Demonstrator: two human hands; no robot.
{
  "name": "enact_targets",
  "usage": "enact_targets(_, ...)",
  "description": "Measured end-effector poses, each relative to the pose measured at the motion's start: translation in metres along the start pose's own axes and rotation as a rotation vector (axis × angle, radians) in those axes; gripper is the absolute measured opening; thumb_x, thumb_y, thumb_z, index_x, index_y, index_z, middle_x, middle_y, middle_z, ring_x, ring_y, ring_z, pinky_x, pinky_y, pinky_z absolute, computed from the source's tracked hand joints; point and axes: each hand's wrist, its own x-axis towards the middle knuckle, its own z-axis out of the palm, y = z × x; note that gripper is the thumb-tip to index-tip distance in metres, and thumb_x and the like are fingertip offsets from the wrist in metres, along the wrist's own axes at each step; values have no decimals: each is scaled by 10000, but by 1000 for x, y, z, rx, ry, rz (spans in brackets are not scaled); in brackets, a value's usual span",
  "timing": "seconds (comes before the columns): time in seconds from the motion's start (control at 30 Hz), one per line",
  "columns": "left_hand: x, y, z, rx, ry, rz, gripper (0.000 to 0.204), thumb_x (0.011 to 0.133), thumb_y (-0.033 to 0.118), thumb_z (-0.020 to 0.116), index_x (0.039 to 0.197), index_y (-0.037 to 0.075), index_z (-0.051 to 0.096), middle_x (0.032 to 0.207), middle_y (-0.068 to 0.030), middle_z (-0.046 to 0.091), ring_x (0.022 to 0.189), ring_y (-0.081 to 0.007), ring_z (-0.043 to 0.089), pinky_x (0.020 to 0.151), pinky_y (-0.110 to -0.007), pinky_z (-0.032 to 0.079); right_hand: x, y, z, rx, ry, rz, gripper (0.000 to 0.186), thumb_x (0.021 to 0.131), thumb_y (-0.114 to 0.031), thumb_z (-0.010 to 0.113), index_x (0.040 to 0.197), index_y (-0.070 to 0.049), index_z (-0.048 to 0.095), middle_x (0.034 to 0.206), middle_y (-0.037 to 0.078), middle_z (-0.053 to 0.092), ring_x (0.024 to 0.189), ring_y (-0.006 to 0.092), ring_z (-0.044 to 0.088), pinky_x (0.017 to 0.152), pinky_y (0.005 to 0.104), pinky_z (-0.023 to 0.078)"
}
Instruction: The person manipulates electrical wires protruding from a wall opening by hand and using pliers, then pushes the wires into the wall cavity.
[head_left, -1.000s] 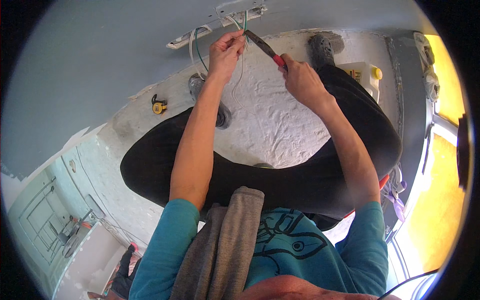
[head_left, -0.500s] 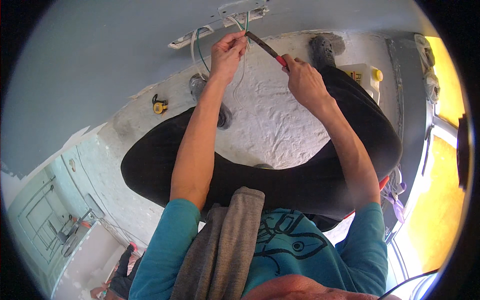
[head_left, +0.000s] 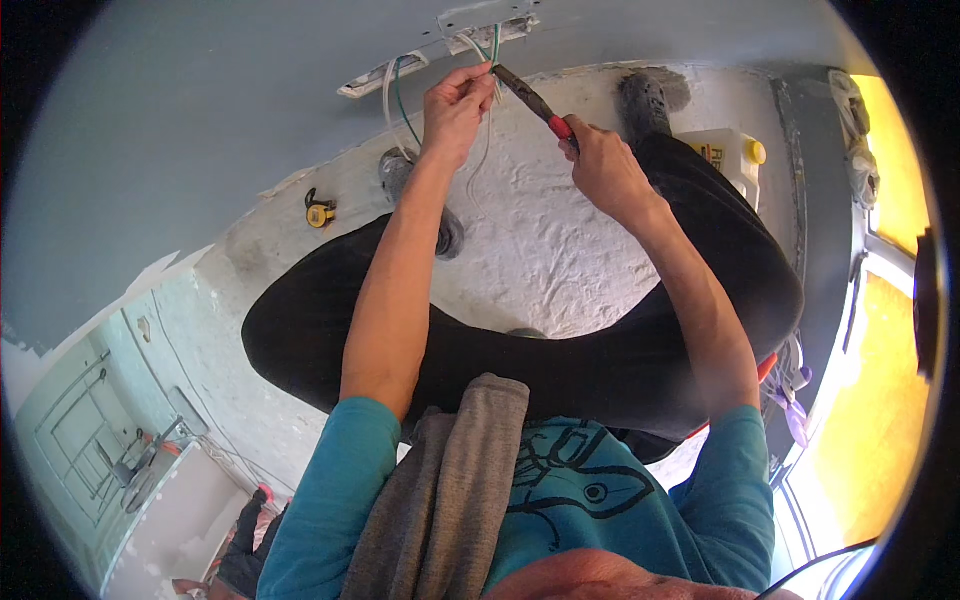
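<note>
Green and white wires point(head_left: 497, 42) hang from a wall opening at the top. My left hand point(head_left: 457, 110) is closed in a pinch around wire just below that opening. My right hand point(head_left: 608, 165) grips a long dark tool with a red handle point(head_left: 528, 95), whose exact kind I cannot make out. The tool slants up to the left, and its tip meets the wire at my left fingertips. Fingers partly hide the contact point. More white and green wires point(head_left: 388, 100) hang from the opening to the left.
A yellow tape measure point(head_left: 320, 212) lies on the floor at left. A white jug with a yellow cap point(head_left: 735, 158) stands beyond my right knee. My bent legs point(head_left: 560, 375) surround the floor before me. Another person point(head_left: 240, 550) is low at left.
My right hand has shifted slightly left, and the tool has turned a little, showing a broader side. The left hand keeps its pinch in nearly the same place.
</note>
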Motion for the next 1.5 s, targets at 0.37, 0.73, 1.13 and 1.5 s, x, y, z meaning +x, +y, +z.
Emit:
enact_targets(0.37, -1, 1, 3, 42, 23, -16, 195, 959, 74, 665, 1151, 51, 694, 762, 40, 578, 639, -48, 463, 544, -208, 352, -1, -3, 2, -129, 49, -26, 146, 989, -113, 482, 1058, -5, 552, 945, 280, 668, 873, 465, 668, 772, 546, 517)
enact_targets(0.73, 0, -3, 1, -50, 23, -47, 191, 955, 99, 678, 1144, 80, 699, 741, 41, 576, 594, -25, 449, 486, -197, 311, 8, 8, 9, 88, -48, 48, 253, 1015, -232, 573, 1076, 10, 620, 717, 160, 677, 676, 301, 693, 641, 422, 519)
enact_targets(1.13, 1, -5, -1, -12, 4, -16, 189, 950, 99, 688, 1139, 86, 700, 724, 38, 578, 591, -32, 453, 491, -203, 323, 7, 9, 10, 79, -21, 18, 213, 1004, -195, 570, 1055, 10, 597, 794, 172, 697, 768, 369, 693, 710, 453, 518)
enact_targets(1.5, 3, -6, -4, -30, -7, -17, 192, 960, 103, 671, 1149, 77, 692, 746, 38, 579, 617, -34, 464, 506, -200, 327, 9, -3, -3, 493, -256, 188, 193, 1008, -171, 554, 1060, 10, 597, 777, 175, 690, 726, 367, 690, 645, 445, 510)
